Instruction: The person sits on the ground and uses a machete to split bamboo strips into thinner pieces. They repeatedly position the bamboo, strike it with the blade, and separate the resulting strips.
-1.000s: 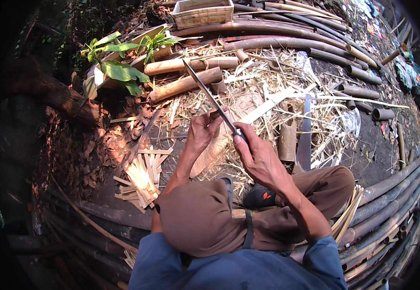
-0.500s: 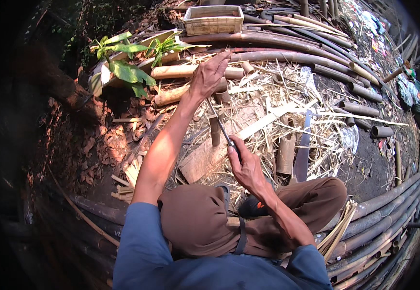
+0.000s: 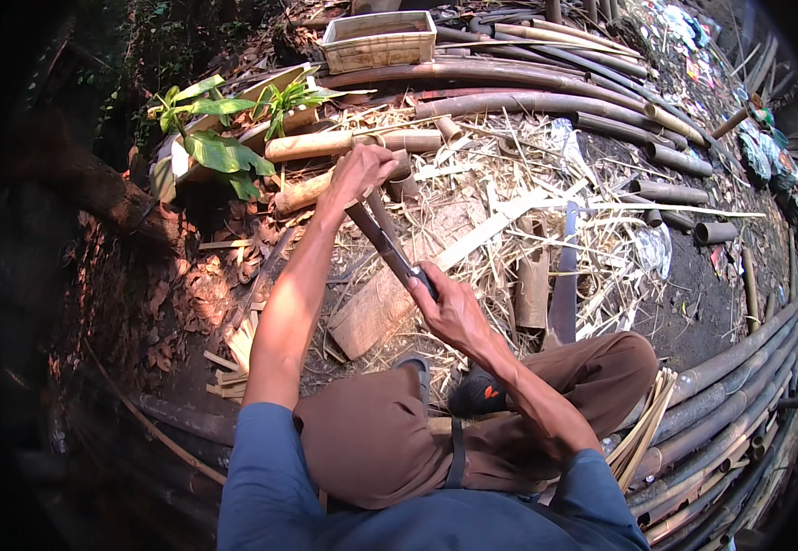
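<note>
My right hand (image 3: 449, 308) grips the dark handle of a large knife (image 3: 379, 237). Its broad blade slants up and left, passing in front of a short bamboo piece (image 3: 381, 213). At the top of that piece is my left hand (image 3: 362, 173), fingers curled closed around it; the fingertips are partly hidden. Below them lies a flat wooden board (image 3: 371, 312) on the ground, crossed by a long pale split bamboo strip (image 3: 495, 230).
A saw-like long blade (image 3: 566, 280) and a bamboo section (image 3: 533, 289) lie to the right among shavings. Bamboo poles (image 3: 546, 106) lie behind, with a plastic crate (image 3: 379, 44) beyond. Leafy plants (image 3: 220, 151) stand far left. More poles (image 3: 739, 395) are stacked at right.
My left hand has gone from open and outstretched near the blade tip to closed at the bamboo piece. The knife has turned to show its broad side; the bamboo piece has shifted up and left.
</note>
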Demonstrator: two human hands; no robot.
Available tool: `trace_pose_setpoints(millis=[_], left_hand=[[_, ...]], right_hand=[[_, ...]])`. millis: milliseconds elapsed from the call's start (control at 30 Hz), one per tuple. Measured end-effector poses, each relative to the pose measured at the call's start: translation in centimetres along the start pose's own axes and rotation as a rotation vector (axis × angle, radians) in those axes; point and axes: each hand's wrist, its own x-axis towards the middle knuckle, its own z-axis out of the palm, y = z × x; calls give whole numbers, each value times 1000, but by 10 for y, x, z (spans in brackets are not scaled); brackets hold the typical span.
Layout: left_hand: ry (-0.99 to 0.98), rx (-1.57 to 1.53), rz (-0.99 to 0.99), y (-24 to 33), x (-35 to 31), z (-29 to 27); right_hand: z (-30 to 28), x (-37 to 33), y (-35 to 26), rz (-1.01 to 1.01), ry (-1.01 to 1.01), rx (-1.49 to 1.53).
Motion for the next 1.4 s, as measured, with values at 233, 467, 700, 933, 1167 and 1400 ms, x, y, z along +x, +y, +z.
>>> trace_pose_setpoints(millis=[233,467,700,933,1167,1400], left_hand=[[-172,111,-248,51,-22,34],[200,-1543,-65,60,-56,24],[233,-1240,-20,98,-65,60],[318,-1184,-80,119,-51,71],[221,-1351,-61,98,-62,56],[784,-1375,-383,52,-82,23]], right_hand=[[7,-26,57,180,-9,21],[2,12,33,359,-125,195],[2,-4,81,328,-69,-62],[-34,-2,91,129,-110,-170],[44,-102,171,615,-236,-57],[11,-76,198,698,310,-126]])
